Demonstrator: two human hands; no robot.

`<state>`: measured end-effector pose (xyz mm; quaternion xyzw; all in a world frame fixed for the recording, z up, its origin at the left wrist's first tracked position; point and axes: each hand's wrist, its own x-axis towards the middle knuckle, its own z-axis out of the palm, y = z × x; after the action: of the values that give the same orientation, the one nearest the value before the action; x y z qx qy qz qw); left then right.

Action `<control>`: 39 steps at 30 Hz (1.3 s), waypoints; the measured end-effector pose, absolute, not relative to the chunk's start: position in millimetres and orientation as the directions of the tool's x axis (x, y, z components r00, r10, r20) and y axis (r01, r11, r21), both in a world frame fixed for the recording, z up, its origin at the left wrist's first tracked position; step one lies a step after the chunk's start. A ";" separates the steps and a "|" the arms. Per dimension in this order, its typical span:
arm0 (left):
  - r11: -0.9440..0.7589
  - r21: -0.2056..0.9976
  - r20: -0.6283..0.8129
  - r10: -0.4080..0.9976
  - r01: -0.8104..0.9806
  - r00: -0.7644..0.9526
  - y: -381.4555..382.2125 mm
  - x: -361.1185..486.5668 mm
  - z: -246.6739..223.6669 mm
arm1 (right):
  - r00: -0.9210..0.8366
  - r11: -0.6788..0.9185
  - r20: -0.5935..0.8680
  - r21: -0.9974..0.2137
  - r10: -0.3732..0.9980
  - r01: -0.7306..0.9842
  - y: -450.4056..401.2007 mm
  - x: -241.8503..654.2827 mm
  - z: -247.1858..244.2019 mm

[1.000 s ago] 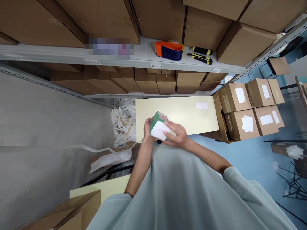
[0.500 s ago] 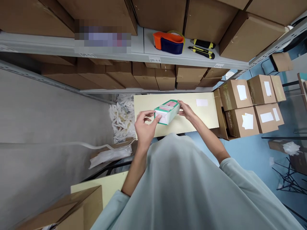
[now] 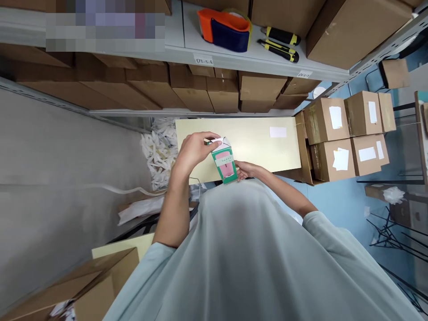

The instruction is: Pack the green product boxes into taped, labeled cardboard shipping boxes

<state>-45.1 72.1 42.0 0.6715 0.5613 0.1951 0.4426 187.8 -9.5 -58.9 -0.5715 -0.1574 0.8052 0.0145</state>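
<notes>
A small green, pink and white carton (image 3: pixel 224 161) is held up in front of my shirt, over the near edge of the cream table (image 3: pixel 252 142). Its white end flap, partly lifted, points away from me. My left hand (image 3: pixel 197 150) pinches that flap between thumb and fingers. At the carton's lower right side, my right hand (image 3: pixel 246 170) grips it near the bottom, with some fingers hidden behind it. A white paper label (image 3: pixel 277 132) lies on the table to the right.
Above the table runs a grey shelf with an orange and blue tape dispenser (image 3: pixel 224 29) and two yellow-black utility knives (image 3: pixel 280 43). Labelled cardboard boxes (image 3: pixel 329 119) are stacked at the right. Paper strips (image 3: pixel 157 154) are heaped left; an opened box (image 3: pixel 100 285) stands lower left.
The carton has turned from lying lengthwise to its printed face towards me, and come nearer my body. My left hand shifted to its top end, my right hand down to its bottom.
</notes>
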 end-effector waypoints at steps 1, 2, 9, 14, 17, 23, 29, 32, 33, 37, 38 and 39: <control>0.022 0.800 -0.244 0.924 0.599 0.293 74.3 -44.0 41.3 | -0.355 -0.946 -0.912 -0.277 0.204 0.168 -11.3 188.2 -59.4; 0.020 0.790 -0.249 0.923 0.613 0.292 75.8 -43.0 41.1 | -0.360 -0.943 -0.910 -0.283 0.206 0.176 -12.8 188.5 -59.7; 0.018 0.766 -0.207 0.953 0.642 0.221 75.2 -41.6 39.0 | -0.341 -0.930 -0.894 -0.348 0.291 0.120 -18.6 189.5 -59.5; 0.037 0.862 -0.178 0.956 0.505 0.234 67.6 -46.5 37.3 | -0.311 -0.927 -0.889 -0.371 0.337 0.056 -15.6 192.2 -56.2; 0.004 0.912 -0.137 0.946 0.410 0.295 60.4 -47.4 43.9 | -0.287 -0.930 -0.898 -0.363 0.333 0.055 -11.1 193.4 -51.0; -0.056 0.907 -0.105 0.929 0.418 0.354 52.0 -40.0 55.7 | -0.272 -0.891 -0.871 -0.446 0.409 0.089 -2.8 196.5 -39.3; -0.147 0.898 -0.056 0.896 0.414 0.441 53.6 -41.3 47.7 | -0.225 -0.826 -0.852 -0.517 0.472 0.224 3.8 211.5 -31.0; -0.105 0.908 -0.064 0.922 0.406 0.382 57.5 -48.2 29.3 | -0.279 -0.822 -0.834 -0.535 0.476 0.196 4.5 224.7 -20.1; -0.058 0.915 -0.080 0.944 0.398 0.321 59.4 -51.3 19.6 | -0.297 -0.825 -0.828 -0.538 0.476 0.176 4.6 229.4 -14.7; 0.265 0.934 -0.276 0.961 0.240 0.013 67.3 -63.7 -32.0 | -0.381 -0.817 -0.783 -0.567 0.492 0.109 7.7 246.5 12.7; 0.355 0.922 -0.354 0.935 0.158 -0.030 68.4 -65.3 -45.6 | -0.403 -0.802 -0.764 -0.587 0.503 0.112 9.6 249.1 20.2; 0.440 0.895 -0.438 0.898 0.067 -0.044 68.8 -66.0 -58.4 | -0.418 -0.780 -0.745 -0.613 0.520 0.123 11.8 250.5 27.4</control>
<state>-66.0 68.8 -58.4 0.3856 0.6254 0.3621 0.5736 250.5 11.8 27.4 -0.5243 -0.3064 0.7844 0.1264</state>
